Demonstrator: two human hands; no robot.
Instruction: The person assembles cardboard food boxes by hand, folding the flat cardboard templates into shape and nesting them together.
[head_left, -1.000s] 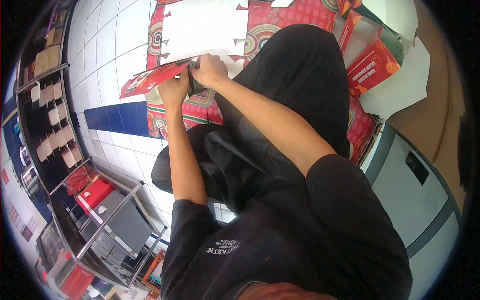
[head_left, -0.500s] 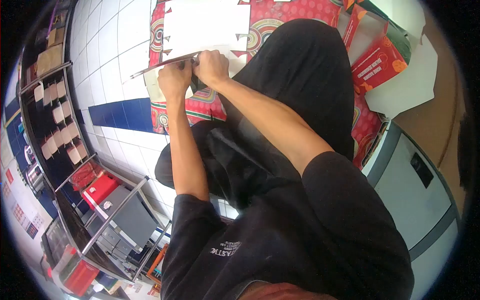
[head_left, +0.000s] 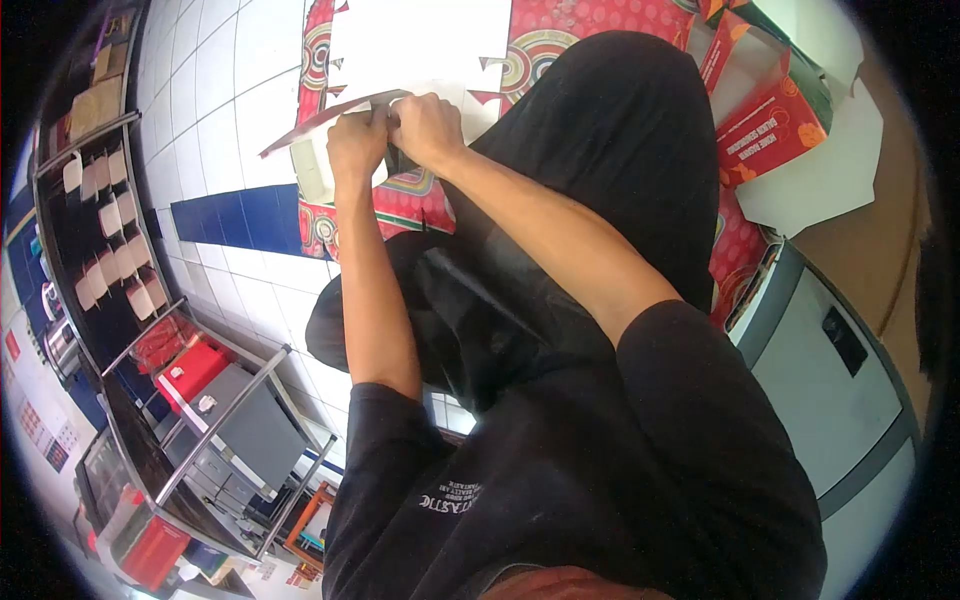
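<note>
My left hand (head_left: pixel 357 146) and my right hand (head_left: pixel 427 132) are close together over the patterned red mat (head_left: pixel 570 25). Both have their fingers curled around the raised edge of a piece of carton (head_left: pixel 312 126), white inside with a reddish-brown outer face. This edge slants down to the left, past my left hand. Just beyond my hands lies a flat white carton sheet (head_left: pixel 420 42) with notches cut along its sides. My fingertips are mostly hidden behind my knuckles.
Printed red carton boxes (head_left: pixel 775 135) with white flaps lie beyond my bent knee. A grey case (head_left: pixel 815 365) stands at the right. White floor tiles (head_left: pixel 215 140) with a blue band (head_left: pixel 235 222) run along the left, beside a metal-framed rack (head_left: pixel 240 410).
The carton edge between my hands has tilted, showing more of its reddish face. My hands have shifted slightly and stay closed on it. The view has moved a little.
</note>
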